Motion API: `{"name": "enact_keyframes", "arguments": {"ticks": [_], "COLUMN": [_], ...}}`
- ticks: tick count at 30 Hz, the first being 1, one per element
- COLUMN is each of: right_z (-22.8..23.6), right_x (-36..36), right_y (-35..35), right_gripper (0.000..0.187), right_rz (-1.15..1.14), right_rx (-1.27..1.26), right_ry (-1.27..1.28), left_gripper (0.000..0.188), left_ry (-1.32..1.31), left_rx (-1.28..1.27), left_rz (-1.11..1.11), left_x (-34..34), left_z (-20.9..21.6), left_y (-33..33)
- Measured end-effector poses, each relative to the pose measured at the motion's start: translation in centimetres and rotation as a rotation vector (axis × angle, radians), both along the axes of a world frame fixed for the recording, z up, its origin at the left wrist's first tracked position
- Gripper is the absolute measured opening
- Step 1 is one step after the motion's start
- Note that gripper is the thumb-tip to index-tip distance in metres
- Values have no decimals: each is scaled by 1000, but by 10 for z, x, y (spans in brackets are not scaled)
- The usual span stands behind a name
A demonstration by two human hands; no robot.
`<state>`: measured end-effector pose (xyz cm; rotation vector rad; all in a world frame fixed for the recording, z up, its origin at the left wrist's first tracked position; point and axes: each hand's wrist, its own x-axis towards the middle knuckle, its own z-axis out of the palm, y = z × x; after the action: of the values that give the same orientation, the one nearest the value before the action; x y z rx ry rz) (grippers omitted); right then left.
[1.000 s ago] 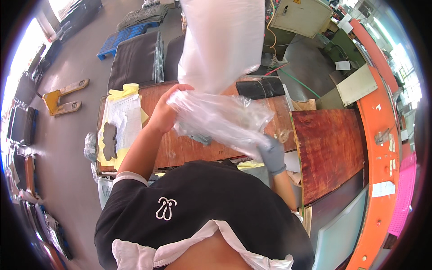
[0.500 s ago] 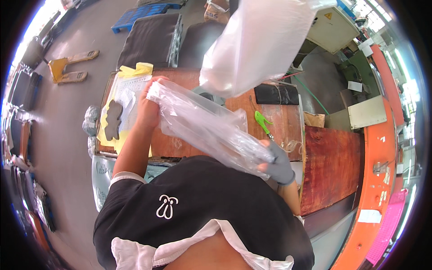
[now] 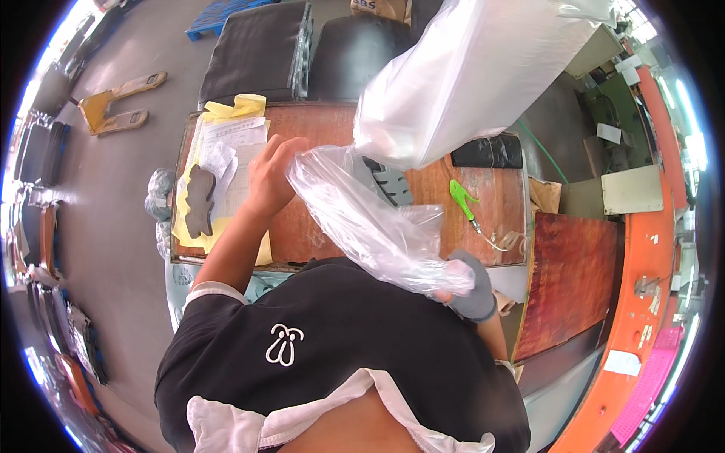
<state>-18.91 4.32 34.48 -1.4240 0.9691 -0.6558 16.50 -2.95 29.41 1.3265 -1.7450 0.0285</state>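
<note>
Close against the dark shirt (image 3: 355,325), the clear plastic film (image 3: 370,226) has gone slacker as the hands drew together, so I'd judge it mid-handling, not yet spread. The gloved right hand (image 3: 477,291) clutches its bunched near end, low; the bare left hand (image 3: 276,174), reaching farther out, pinches the upper corner. Beyond, more of a grey slotted piece (image 3: 391,185) shows on the table (image 3: 298,243), below a big translucent plastic bundle (image 3: 468,83).

yellow pallet jack (image 3: 96,113) on grey floor (image 3: 113,196) | blue pallet (image 3: 215,18) | pink basket (image 3: 648,383), apparently
</note>
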Motion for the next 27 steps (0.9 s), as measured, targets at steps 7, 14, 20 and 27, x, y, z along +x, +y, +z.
{"name": "enact_keyframes", "arguments": {"ticks": [7,14,20,27], "right_z": [-31,-69,-87,-167], "right_x": [14,36,50,32], "right_y": [18,2,-16,-15], "right_gripper": [57,62,65,61], "right_rz": [-361,-617,-717,-689], "right_rx": [439,502,611,688], "right_ry": [-121,-485,-589,-713], "left_gripper": [29,49,52,54], "left_ry": [563,329,266,563], "left_rx": [739,960,1252,1367], "left_rz": [-336,-738,-661,-767], "left_x": [22,2,-35,-38], "left_z": [-8,-18,-56,-141], "left_y": [-17,-153,-198,-199]}}
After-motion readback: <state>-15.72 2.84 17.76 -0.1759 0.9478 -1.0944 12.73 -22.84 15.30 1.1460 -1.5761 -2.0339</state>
